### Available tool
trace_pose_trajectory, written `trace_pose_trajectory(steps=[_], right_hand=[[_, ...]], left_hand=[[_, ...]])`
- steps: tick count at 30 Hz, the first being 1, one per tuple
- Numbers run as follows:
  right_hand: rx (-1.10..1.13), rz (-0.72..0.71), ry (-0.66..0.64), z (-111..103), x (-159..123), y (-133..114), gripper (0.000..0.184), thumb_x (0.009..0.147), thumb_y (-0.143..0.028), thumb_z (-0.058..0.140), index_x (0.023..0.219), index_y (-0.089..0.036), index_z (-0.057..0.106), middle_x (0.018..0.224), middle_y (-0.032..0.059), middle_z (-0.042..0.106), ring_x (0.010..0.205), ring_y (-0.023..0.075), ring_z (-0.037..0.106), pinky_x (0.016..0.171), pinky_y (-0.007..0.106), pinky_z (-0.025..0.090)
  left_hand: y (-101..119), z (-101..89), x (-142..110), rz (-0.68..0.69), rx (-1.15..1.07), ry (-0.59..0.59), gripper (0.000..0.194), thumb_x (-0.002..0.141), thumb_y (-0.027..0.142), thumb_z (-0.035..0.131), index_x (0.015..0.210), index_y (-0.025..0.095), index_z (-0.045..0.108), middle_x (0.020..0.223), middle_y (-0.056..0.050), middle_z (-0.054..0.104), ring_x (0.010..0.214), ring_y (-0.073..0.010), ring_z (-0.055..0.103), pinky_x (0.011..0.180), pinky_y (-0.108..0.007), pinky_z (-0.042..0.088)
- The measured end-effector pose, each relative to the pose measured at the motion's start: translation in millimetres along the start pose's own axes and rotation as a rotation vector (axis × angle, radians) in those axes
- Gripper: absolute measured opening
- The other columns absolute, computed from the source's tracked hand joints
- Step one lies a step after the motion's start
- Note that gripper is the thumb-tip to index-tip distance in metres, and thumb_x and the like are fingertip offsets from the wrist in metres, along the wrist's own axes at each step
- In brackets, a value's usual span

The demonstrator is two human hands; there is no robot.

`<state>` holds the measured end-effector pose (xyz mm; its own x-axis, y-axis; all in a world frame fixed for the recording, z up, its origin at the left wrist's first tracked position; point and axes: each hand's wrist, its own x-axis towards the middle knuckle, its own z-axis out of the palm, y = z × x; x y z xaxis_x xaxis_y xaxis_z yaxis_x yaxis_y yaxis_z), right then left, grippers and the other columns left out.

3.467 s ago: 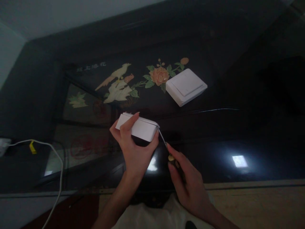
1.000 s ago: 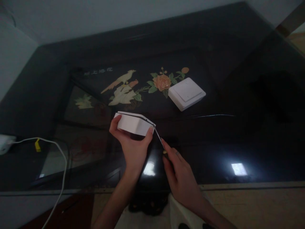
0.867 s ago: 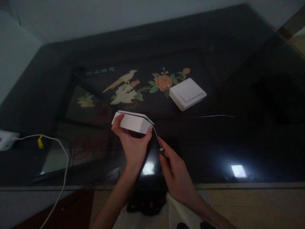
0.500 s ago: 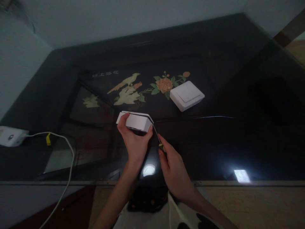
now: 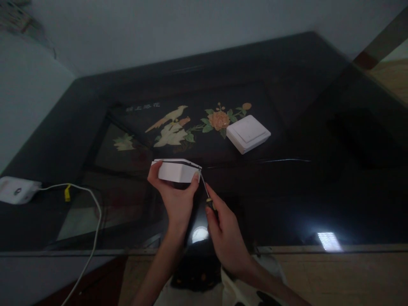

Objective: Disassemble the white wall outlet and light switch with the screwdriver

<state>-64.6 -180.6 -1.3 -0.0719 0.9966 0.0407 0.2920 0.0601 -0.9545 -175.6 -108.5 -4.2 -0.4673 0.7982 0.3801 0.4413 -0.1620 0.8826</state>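
Observation:
My left hand (image 5: 176, 199) is closed round a white wall switch (image 5: 176, 171), held on edge above the dark glass table (image 5: 318, 178), thumb at its left end and fingers at its right. My right hand (image 5: 223, 229) is closed on a small screwdriver (image 5: 205, 193) with a dark and yellow handle. Its thin metal shaft points up and left, and the tip sits at the right corner of the switch, at the dark seam along its top edge.
A second white wall switch (image 5: 248, 133) lies flat on the table beside a painted flower and bird design (image 5: 191, 123). At the far left sits a white device (image 5: 15, 190) with a white cable (image 5: 92, 225) and a yellow tag. The table's front edge (image 5: 318, 248) runs below my hands.
The view has tilted and shifted, so the table's things sit lower and the white device has come into sight. Both hands keep the same hold, the screwdriver tip still at the switch's right corner.

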Motion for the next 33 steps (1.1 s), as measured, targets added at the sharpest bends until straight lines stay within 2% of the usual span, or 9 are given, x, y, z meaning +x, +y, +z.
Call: trace_pose_trajectory(steps=[3, 6, 10, 13, 17, 20, 24, 27, 33], right_hand=[[-0.170, 0.005, -0.067, -6.1, 2.2, 1.5, 0.052, 0.098, -0.018, 0.034, 0.150, -0.021, 0.038, 0.134, 0.0173, 0.060, 0.121, 0.0278, 0.061, 0.100, 0.051, 0.051], [-0.189, -0.014, -0.109, -13.3, 2.1, 2.7, 0.051, 0.099, -0.021, 0.032, 0.150, -0.018, 0.038, 0.134, 0.0189, 0.061, 0.118, 0.0279, 0.064, 0.096, 0.050, 0.054], [-0.098, -0.079, -0.092, -19.5, -1.1, 4.8, 0.052, 0.098, -0.020, 0.041, 0.149, -0.027, 0.038, 0.142, 0.0103, 0.057, 0.126, 0.0225, 0.058, 0.103, 0.045, 0.050], [-0.011, -0.074, -0.137, -24.6, -3.1, 4.9, 0.051, 0.098, -0.021, 0.044, 0.148, -0.030, 0.040, 0.143, 0.0064, 0.056, 0.130, 0.0191, 0.055, 0.107, 0.041, 0.047], [0.049, -0.049, -0.178, -33.3, -3.5, 3.5, 0.046, 0.098, -0.024, 0.046, 0.144, -0.027, 0.047, 0.141, 0.0065, 0.058, 0.126, 0.0177, 0.058, 0.104, 0.036, 0.050], [0.005, -0.076, -0.139, -38.0, -2.4, 2.8, 0.047, 0.097, -0.022, 0.049, 0.143, -0.031, 0.048, 0.135, 0.0046, 0.064, 0.120, 0.0167, 0.063, 0.097, 0.033, 0.054], [-0.094, -0.153, -0.105, -40.9, 0.7, 1.9, 0.053, 0.095, -0.019, 0.050, 0.145, -0.036, 0.043, 0.119, 0.0013, 0.071, 0.105, 0.0149, 0.068, 0.085, 0.028, 0.058], [-0.142, -0.182, -0.088, -42.1, 2.8, 0.8, 0.055, 0.095, -0.017, 0.048, 0.146, -0.037, 0.041, 0.115, 0.0008, 0.072, 0.101, 0.0146, 0.069, 0.081, 0.027, 0.059], [-0.233, -0.215, -0.069, -44.5, 2.6, 0.7, 0.059, 0.096, -0.017, 0.047, 0.149, -0.041, 0.035, 0.108, -0.0001, 0.071, 0.091, 0.0142, 0.069, 0.073, 0.026, 0.059]], left_hand=[[2.6, -0.8, 0.3, -0.040, -0.043, 0.004, 0.084, 0.064, 0.020, 0.080, 0.129, 0.028, 0.028, 0.140, -0.010, 0.034, 0.128, -0.0250, 0.047, 0.111, -0.044, 0.040], [6.5, -1.5, 0.0, -0.055, -0.081, 0.025, 0.086, 0.065, 0.020, 0.079, 0.132, 0.030, 0.026, 0.144, -0.010, 0.032, 0.131, -0.0262, 0.046, 0.110, -0.043, 0.043], [8.9, -3.3, -1.3, -0.121, -0.202, 0.003, 0.096, 0.069, 0.024, 0.079, 0.141, 0.036, 0.016, 0.152, -0.011, 0.029, 0.133, -0.0273, 0.047, 0.108, -0.045, 0.046], [8.8, -4.4, -2.2, -0.177, -0.371, -0.032, 0.100, 0.074, 0.032, 0.077, 0.146, 0.040, 0.007, 0.154, -0.010, 0.032, 0.135, -0.0268, 0.048, 0.109, -0.047, 0.044], [9.3, -3.9, -2.6, -0.317, -0.500, -0.093, 0.089, 0.085, 0.042, 0.067, 0.147, 0.043, 0.003, 0.151, -0.010, 0.040, 0.135, -0.0252, 0.050, 0.107, -0.047, 0.046], [10.5, -3.6, -2.7, -0.395, -0.538, -0.117, 0.092, 0.084, 0.043, 0.068, 0.149, 0.044, 0.003, 0.152, -0.010, 0.041, 0.136, -0.0265, 0.049, 0.104, -0.047, 0.049], [12.9, -3.6, -2.9, -0.389, -0.534, -0.135, 0.105, 0.077, 0.047, 0.075, 0.149, 0.045, -0.001, 0.151, -0.012, 0.041, 0.134, -0.0287, 0.051, 0.105, -0.048, 0.049], [14.4, -3.7, -3.5, -0.362, -0.482, -0.139, 0.110, 0.074, 0.050, 0.078, 0.149, 0.045, -0.003, 0.149, -0.012, 0.044, 0.133, -0.0296, 0.052, 0.105, -0.049, 0.049], [17.5, -4.4, -4.8, -0.327, -0.465, -0.144, 0.116, 0.071, 0.047, 0.082, 0.150, 0.042, -0.003, 0.147, -0.012, 0.044, 0.134, -0.0287, 0.051, 0.110, -0.047, 0.045]])
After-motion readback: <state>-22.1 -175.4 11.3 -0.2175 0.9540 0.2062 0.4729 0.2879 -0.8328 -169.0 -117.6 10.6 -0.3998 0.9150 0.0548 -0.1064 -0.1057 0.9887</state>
